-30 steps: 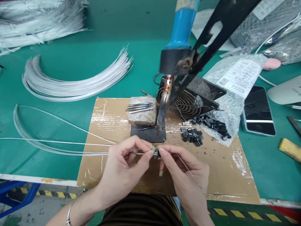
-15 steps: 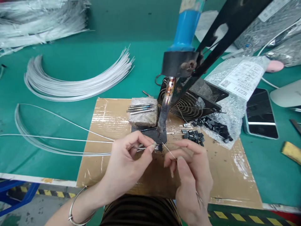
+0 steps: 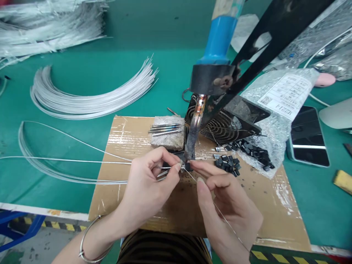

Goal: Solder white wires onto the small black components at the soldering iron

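Observation:
Low at the centre, my left hand (image 3: 150,183) is closed in a pinch on a white wire (image 3: 110,161) that trails off to the left. My right hand (image 3: 229,209) grips a thin strand of solder wire (image 3: 227,223) between thumb and fingers. Its free end points at my left fingertips, and the right index finger reaches close to them. Just above both hands is the dark tip of a soldering iron (image 3: 192,141) with a blue handle, held on a black arm. A small black connector (image 3: 187,167) sits under the tip, partly hidden by my fingers.
Cardboard (image 3: 110,198) covers the green bench. A bundle of white wires (image 3: 90,104) lies behind left. Thin metal rods rest on a block (image 3: 167,141). A black fan (image 3: 222,124), small black connectors (image 3: 228,165), a labelled bubble-wrap bag (image 3: 277,128) and a phone (image 3: 309,137) are on the right.
My right hand has moved up and inward, bringing the solder wire's end to my left fingertips under the iron tip. My left hand stays nearly in place. The view has shifted slightly.

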`<control>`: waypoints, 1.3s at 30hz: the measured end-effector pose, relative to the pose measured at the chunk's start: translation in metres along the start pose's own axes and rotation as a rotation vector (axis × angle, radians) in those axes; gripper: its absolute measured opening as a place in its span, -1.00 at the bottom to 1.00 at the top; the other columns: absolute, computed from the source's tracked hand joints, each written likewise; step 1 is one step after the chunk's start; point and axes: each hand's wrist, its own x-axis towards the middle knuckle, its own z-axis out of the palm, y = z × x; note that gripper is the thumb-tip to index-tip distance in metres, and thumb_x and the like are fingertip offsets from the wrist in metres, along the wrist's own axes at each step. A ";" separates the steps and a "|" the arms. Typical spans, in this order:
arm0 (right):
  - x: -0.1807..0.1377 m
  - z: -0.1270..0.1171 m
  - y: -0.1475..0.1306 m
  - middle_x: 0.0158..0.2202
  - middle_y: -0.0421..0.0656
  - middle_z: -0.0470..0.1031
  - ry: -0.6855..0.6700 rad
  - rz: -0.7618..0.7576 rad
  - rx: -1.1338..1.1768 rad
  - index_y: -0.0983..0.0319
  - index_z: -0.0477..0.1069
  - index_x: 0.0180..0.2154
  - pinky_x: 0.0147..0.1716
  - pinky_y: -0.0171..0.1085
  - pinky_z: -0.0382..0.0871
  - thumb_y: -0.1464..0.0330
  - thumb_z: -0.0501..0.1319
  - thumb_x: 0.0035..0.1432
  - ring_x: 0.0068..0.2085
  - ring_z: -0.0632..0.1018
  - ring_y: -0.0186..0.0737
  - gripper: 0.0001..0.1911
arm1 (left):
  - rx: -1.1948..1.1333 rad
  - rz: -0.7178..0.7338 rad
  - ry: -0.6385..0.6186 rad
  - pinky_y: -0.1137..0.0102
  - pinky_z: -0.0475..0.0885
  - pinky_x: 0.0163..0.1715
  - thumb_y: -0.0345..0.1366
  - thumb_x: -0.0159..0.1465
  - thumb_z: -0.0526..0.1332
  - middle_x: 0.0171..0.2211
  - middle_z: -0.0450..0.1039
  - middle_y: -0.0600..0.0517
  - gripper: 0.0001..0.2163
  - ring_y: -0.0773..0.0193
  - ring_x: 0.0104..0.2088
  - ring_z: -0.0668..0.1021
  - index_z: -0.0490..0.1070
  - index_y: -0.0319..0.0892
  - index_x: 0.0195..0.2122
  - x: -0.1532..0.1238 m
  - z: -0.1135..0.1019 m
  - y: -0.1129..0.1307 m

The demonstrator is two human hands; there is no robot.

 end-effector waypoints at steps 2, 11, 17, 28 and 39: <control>0.000 0.002 -0.002 0.06 -0.12 0.70 0.016 0.041 0.022 0.12 0.39 -0.33 0.02 -0.27 0.56 0.51 0.28 0.31 0.12 0.67 -0.17 -0.80 | 0.006 -0.007 0.007 0.46 0.32 -0.52 -0.42 0.18 0.32 -0.43 0.60 0.05 -0.89 0.35 -0.50 0.49 0.46 -0.17 -0.48 0.001 0.000 0.000; 0.006 0.002 -0.008 0.04 -0.04 0.73 0.037 0.096 -0.009 0.14 0.38 -0.36 -0.02 -0.17 0.63 0.45 0.29 0.30 0.05 0.73 -0.06 -0.81 | -0.018 -0.021 0.004 0.43 0.41 -0.42 -0.43 0.19 0.32 -0.41 0.64 0.02 -0.90 0.28 -0.41 0.57 0.48 -0.16 -0.46 0.005 0.000 0.005; 0.007 0.001 -0.011 0.04 -0.09 0.73 0.070 0.163 0.028 0.13 0.40 -0.39 0.04 -0.16 0.60 0.43 0.32 0.29 0.01 0.74 -0.07 -0.80 | -0.033 -0.001 0.004 0.42 0.44 -0.40 -0.44 0.19 0.32 -0.39 0.66 0.01 -0.90 0.27 -0.40 0.58 0.48 -0.15 -0.46 0.006 0.001 0.005; 0.007 0.002 -0.014 0.03 -0.14 0.73 0.084 0.171 0.069 0.12 0.40 -0.39 0.03 -0.21 0.59 0.47 0.32 0.28 0.05 0.73 -0.12 -0.79 | -0.078 0.027 -0.004 0.46 0.46 -0.37 -0.47 0.20 0.32 -0.37 0.67 0.03 -0.88 0.30 -0.38 0.61 0.49 -0.16 -0.46 0.005 0.002 0.006; 0.008 -0.001 -0.007 0.03 -0.14 0.74 0.028 0.034 0.079 0.13 0.42 -0.37 -0.04 -0.27 0.64 0.51 0.32 0.31 -0.03 0.75 -0.15 -0.77 | -0.048 0.039 -0.002 0.44 0.45 -0.39 -0.45 0.20 0.31 -0.39 0.66 0.02 -0.90 0.28 -0.40 0.60 0.49 -0.16 -0.45 0.007 0.001 0.005</control>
